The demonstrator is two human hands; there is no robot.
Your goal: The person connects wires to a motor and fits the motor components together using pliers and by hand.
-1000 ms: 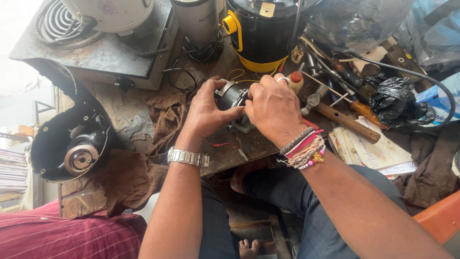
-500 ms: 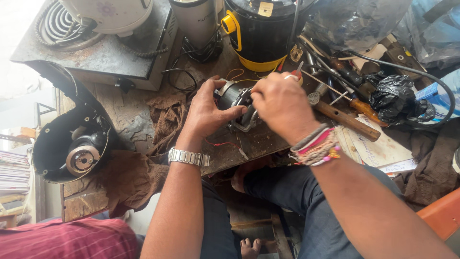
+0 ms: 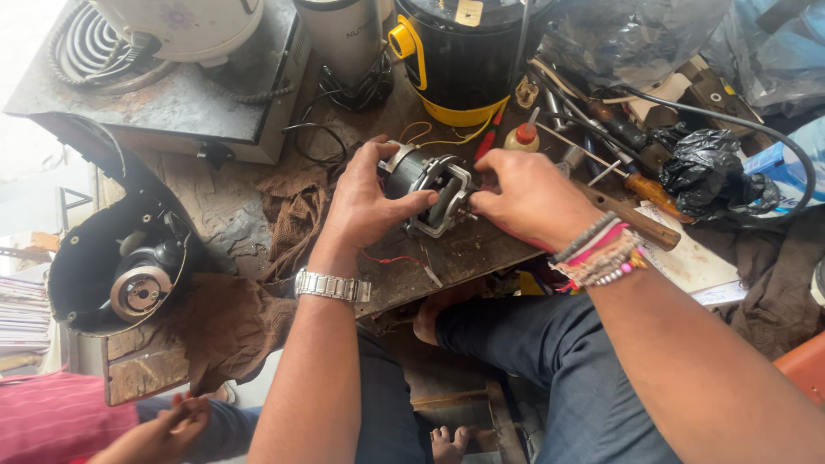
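Head view looks down on a cluttered wooden surface [image 3: 481, 258] where a small electric motor [image 3: 430, 193] lies on its side, near the front edge and just before a black and yellow canister [image 3: 460, 60]. The left hand [image 3: 365, 206] is wrapped around the motor's body from the left, thumb across its front, gripping it firmly. The right hand [image 3: 524, 199] comes in from the right with fingertips pinched together at the shaft end of the motor; whether they hold a small part or only the shaft tip, I cannot tell. The motor is already out of its casing: a black housing [image 3: 112, 258] with a round hub inside sits well apart at the left edge of the surface, beside a brown rag [image 3: 292, 215]. Thin red and yellow wires trail loose from the motor, so it appears disconnected. Judging from this, the strip-down is done and the work on the motor itself is in progress; refitting it into the housing seems left to do. A small glue bottle [image 3: 524, 136], screwdrivers [image 3: 636, 185] and a black bag [image 3: 709, 167] lie to the right, and a coil stove [image 3: 172, 86] stands at the back left. Another person's hand [image 3: 159, 434] shows at the bottom left.
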